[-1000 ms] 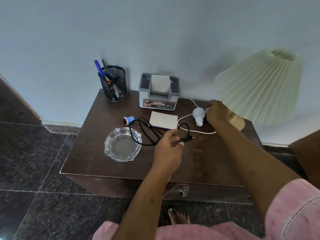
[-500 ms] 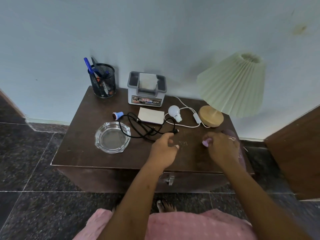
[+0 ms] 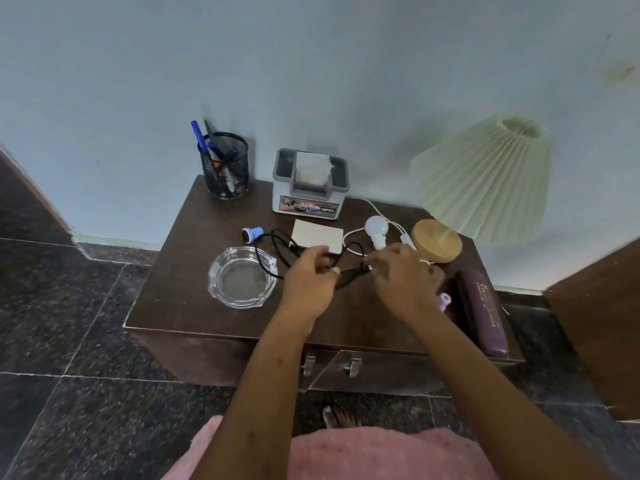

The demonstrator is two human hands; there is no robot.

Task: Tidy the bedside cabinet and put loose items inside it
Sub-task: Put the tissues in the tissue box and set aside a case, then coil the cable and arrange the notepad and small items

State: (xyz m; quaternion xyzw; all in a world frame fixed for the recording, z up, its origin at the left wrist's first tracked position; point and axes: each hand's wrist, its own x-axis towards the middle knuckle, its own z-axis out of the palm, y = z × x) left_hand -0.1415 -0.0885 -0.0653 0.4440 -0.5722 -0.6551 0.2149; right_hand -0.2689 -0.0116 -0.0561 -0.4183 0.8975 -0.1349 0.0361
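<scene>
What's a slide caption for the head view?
Left hand and right hand hold a black cable on the bedside cabinet.

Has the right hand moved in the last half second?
Yes. The right hand went from the front of the cabinet, before the lamp base, back and left to the cable plug, close before the bulb.

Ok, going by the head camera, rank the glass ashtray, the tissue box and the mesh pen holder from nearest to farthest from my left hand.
1. glass ashtray, just left of the left hand, which holds the black cable.
2. tissue box, at the back, straight beyond the hand.
3. mesh pen holder, in the back left corner.
</scene>
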